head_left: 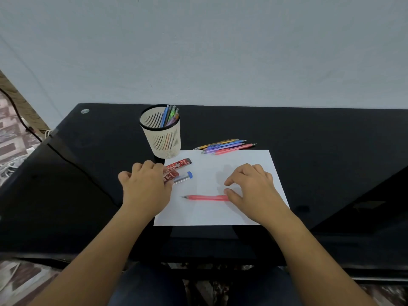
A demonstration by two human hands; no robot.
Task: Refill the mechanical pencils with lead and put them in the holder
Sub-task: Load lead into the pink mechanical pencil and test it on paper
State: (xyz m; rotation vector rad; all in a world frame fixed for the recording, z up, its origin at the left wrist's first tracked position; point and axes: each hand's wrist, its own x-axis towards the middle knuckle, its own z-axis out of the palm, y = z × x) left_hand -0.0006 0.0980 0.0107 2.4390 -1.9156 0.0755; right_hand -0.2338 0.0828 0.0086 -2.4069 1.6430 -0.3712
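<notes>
Dark blue trousers (pixel 154 283) on the person's lap fill the bottom edge, and two bare forearms reach forward from there over the black glossy surface (pixel 320 133).

The left hand (pixel 145 186) lies knuckles up at the left edge of a white sheet of paper (pixel 220 213). Its bent fingers cover the near ends of two lead containers. One is a flat red lead case with white lettering (pixel 180 163). The other is a clear lead tube with a red label and a blue cap (pixel 182 176), lying just in front of the case. Whether the fingers actually grip either one cannot be told.

The right hand (pixel 251 186) hovers low over the paper, fingers loosely curled and holding nothing. Its forefinger is lifted clear of its thumb, and the thumb tip touches the rear end of a pink-red mechanical pencil (pixel 205 197). That pencil lies flat on the sheet, tip pointing left, between the two hands.

Beyond the left hand stands a cream slotted plastic holder with a black rim (pixel 162 138), upright on the surface just off the paper's far left corner. Several coloured pencils (pixel 170 115) lean inside it. A loose bunch of yellow, blue, purple and pink pencils (pixel 225 146) lies along the paper's far edge, to the right of the holder.
</notes>
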